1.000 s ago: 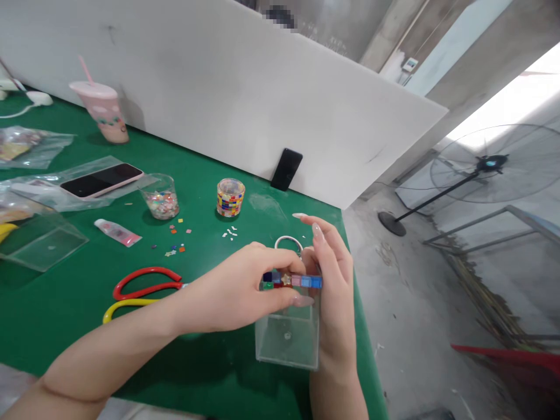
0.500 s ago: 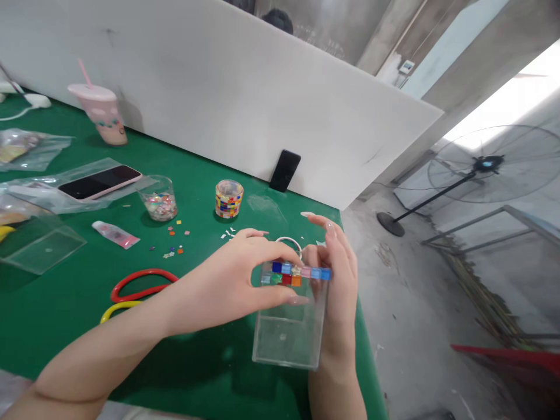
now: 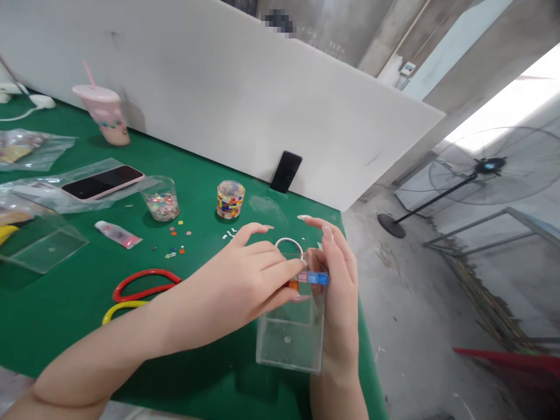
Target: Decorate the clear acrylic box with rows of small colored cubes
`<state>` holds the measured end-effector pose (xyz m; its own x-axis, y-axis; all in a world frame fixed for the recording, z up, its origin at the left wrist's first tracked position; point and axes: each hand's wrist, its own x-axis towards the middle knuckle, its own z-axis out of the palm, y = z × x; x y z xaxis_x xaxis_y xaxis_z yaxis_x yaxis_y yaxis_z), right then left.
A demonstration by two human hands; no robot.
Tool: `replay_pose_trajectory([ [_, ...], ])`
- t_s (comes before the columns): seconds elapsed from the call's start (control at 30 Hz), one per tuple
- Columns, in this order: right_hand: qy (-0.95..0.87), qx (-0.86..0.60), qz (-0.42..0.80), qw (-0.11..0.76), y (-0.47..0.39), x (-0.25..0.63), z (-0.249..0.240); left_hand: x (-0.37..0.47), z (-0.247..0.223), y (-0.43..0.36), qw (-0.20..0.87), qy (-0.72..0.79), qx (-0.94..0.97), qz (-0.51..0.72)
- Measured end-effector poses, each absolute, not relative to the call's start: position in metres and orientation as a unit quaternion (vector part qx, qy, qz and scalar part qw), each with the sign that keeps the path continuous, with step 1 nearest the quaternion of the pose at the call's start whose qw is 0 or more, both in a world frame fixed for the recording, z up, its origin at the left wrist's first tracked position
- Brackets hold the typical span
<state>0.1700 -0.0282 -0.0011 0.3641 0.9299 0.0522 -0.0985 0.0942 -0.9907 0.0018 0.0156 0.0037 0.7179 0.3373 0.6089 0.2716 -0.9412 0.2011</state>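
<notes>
At lower centre, the right hand holds the clear box by its right side, fingers clamped on it, seemingly to steady it under the left hand, whose thumb and fingertip stand apart astride the coloured tiles; whether they pinch cannot be told.

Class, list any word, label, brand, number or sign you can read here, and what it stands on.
No text can be read for certain.
Tube: any print is too small and blurred.
Pink cup: a printed design, no readable words.
Wall box: anything on it is too small to read.
Grey wall: faint pale marks, too blurred to read.
Clear box and coloured tiles: no lettering visible.
</notes>
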Motion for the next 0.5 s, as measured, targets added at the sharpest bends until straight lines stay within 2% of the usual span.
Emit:
replay_pose_trajectory([
  [0.2, -0.389, -0.532, 0.405, 0.633, -0.0280, 0.1730, -0.0017, 0.0043, -0.0011, 0.0125, -0.017, 0.166, 0.927, 0.336],
  [0.5, -0.395, -0.541, 0.392, 0.631, -0.0298, 0.1721, -0.0023, 0.0065, -0.0014, 0.0127, -0.036, 0.171, 0.925, 0.338],
])
